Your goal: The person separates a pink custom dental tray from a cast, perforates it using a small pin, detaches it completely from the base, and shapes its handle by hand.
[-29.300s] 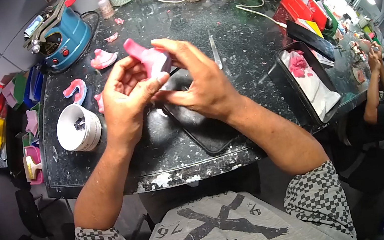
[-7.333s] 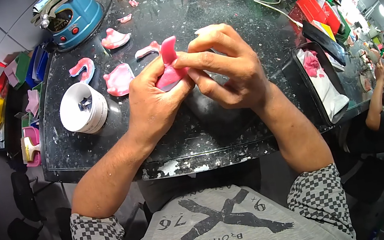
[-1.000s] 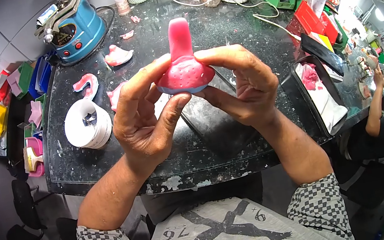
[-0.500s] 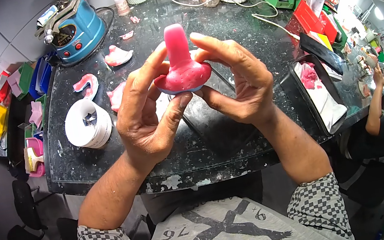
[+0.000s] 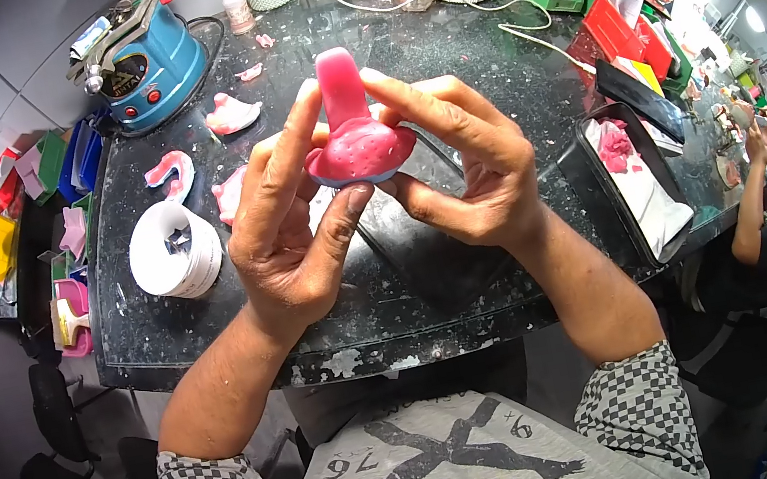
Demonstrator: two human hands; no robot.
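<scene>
Pink tray (image 5: 356, 148) upright at frame center above table (image 5: 247, 333), base pinched between left hand (image 5: 285, 225) and right hand (image 5: 473, 169), white tub (image 5: 174, 251) left of center.

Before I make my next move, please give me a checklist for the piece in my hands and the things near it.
1. Left hand touching the pink handled tray: ok.
2. Right hand touching it too: ok.
3. Handle pointing away from body: ok.
4. Tray's underside free of flaws: cannot tell, hidden.
5. White tub covered: not ok, open.
6. U-shaped pink piece away from hands: ok.
</scene>
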